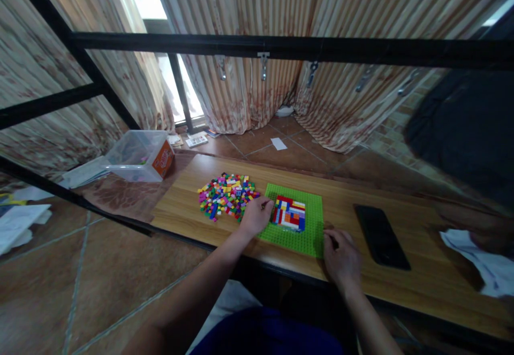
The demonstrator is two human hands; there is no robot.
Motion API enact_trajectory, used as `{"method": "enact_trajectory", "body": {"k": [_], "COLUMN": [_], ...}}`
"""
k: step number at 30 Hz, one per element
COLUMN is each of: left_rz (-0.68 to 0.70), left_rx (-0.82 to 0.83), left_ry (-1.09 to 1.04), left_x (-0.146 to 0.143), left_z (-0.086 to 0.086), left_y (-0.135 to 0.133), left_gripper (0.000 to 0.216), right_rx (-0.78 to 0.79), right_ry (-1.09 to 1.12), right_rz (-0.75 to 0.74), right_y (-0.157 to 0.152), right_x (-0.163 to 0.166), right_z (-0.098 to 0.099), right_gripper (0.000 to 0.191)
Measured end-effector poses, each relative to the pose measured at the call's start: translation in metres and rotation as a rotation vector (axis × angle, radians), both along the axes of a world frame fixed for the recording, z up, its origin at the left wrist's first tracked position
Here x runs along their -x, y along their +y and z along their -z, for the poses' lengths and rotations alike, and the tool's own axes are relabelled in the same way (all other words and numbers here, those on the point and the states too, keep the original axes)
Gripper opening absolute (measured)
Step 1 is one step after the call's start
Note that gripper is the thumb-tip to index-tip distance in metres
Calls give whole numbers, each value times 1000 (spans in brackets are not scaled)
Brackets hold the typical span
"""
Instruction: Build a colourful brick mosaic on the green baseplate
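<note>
A green baseplate (309, 237) lies on the wooden table (401, 194), with a block of red, white, blue and yellow bricks (289, 213) built on it. My left hand (256, 216) rests at the plate's left edge, fingers pinched together near the built bricks; what they hold is too small to make out. A heap of loose coloured bricks (227, 195) lies just left of that hand. My right hand (340, 256) is curled at the plate's front right corner, its fingertips on the plate's edge.
A black phone (380, 235) lies flat right of the baseplate. White cloth or paper (480, 258) sits at the table's right end. A clear plastic box (138, 157) stands off the table's far left. A black metal frame (281, 47) crosses overhead. Papers lie on the tiled floor.
</note>
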State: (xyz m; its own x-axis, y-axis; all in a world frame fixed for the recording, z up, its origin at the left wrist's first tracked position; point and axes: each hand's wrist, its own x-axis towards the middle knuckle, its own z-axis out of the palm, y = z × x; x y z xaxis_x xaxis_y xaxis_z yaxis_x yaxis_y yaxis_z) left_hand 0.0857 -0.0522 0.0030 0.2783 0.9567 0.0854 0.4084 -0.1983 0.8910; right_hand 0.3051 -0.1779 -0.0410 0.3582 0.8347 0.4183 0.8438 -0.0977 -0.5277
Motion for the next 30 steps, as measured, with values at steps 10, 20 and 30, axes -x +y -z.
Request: {"method": "enact_trajectory", "body": {"k": [10, 20, 30], "left_rz": [4, -17, -52], "left_rx": [35, 139, 203], "left_ry": [-15, -49, -146], "left_x": [-9, -15, -14], "left_z": [2, 12, 6], "left_y": [9, 18, 16], "left_gripper": [22, 15, 15], "right_rx": [-6, 14, -20], "right_ry": [2, -6, 22], "right_rz": [-15, -4, -30], "right_y": [0, 0, 1], "right_x": [-1, -1, -2], "right_z": [1, 1, 4], "right_gripper": [33, 33, 33]}}
